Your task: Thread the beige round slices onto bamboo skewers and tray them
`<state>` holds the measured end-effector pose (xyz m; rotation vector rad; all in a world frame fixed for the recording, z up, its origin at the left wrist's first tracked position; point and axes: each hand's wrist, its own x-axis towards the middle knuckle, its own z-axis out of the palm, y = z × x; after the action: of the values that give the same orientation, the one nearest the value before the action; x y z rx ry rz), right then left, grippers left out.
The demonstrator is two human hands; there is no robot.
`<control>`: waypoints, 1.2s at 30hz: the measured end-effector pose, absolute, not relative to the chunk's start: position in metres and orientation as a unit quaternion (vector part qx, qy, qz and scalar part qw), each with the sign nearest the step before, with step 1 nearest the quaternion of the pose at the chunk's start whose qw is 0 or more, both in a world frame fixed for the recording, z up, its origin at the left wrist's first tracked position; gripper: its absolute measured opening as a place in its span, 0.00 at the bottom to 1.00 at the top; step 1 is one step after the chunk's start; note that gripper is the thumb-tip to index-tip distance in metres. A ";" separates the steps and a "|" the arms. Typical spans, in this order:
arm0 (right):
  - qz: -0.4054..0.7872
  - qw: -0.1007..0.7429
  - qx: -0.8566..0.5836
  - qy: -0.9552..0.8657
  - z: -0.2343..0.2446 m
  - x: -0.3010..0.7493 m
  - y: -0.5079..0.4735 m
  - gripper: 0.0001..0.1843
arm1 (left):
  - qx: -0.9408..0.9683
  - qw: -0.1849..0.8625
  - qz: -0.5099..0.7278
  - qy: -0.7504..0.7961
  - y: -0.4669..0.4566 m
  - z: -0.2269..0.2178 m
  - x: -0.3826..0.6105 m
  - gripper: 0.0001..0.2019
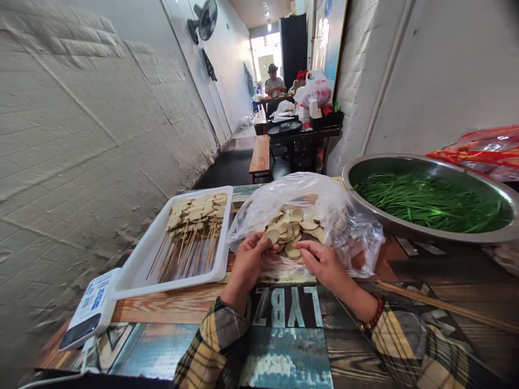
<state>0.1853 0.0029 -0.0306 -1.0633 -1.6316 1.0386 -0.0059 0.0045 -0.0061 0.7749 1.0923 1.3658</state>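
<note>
A clear plastic bag (344,227) of round beige slices (298,224) lies open on the painted wooden table (284,346). My left hand (247,265) is closed in a pinch on one slice (272,236) at the bag's mouth. My right hand (324,265) is beside it, fingers curled against the slices at the bag's opening; what it grips is hidden. A white tray (133,270) to the left holds several bamboo skewers (190,243) threaded with the same slices.
A large steel bowl (430,232) of green chives sits at the right, a red plastic packet (482,148) behind it. Loose skewers (446,308) lie by my right arm. A small white device (87,313) rests at the table's left edge. A person sits far down the corridor.
</note>
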 end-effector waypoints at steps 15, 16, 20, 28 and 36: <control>0.418 0.407 -0.374 -0.721 -0.027 0.181 -0.010 0.17 | 0.339 0.597 0.562 0.461 -0.003 -0.007 0.002 0.18; 0.422 0.403 -0.376 -0.720 -0.027 0.181 -0.010 0.17 | 0.339 0.596 0.563 0.462 -0.003 -0.007 0.002 0.17; 0.424 0.399 -0.380 -0.719 -0.028 0.181 -0.010 0.17 | 0.341 0.593 0.566 0.460 -0.003 -0.006 0.002 0.17; 0.401 0.415 -0.366 -0.730 -0.033 0.182 -0.008 0.17 | 0.342 0.595 0.568 0.454 -0.004 -0.005 0.003 0.16; 0.388 0.414 -0.369 -0.736 -0.031 0.181 -0.008 0.17 | 0.384 0.567 0.566 0.458 -0.006 -0.004 0.005 0.14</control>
<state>0.1809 -0.0076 -0.0313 -0.9278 -1.8499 0.9744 0.0046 -0.0055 -0.0036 0.9034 1.0766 1.3311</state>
